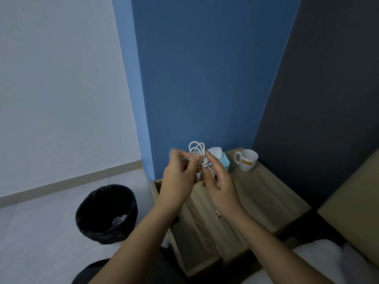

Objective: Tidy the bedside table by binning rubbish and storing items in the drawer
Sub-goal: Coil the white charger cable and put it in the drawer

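A white cable (pixel 197 149), coiled into loops, is held up above the wooden bedside table (pixel 264 193). My left hand (pixel 178 177) pinches the coil from the left, and my right hand (pixel 219 181) grips its wound middle from the right. Below my forearms the table's drawer (pixel 196 238) stands pulled open toward me; most of its inside is hidden by my arms. A black-lined bin (pixel 106 214) stands on the floor to the left, with crumpled white rubbish in it.
A white mug (pixel 247 159) with a yellow logo stands at the table's back. A teal tissue box (pixel 222 159) sits behind my hands against the blue wall. A bed with white bedding (pixel 320 261) and a tan headboard borders the table on the right.
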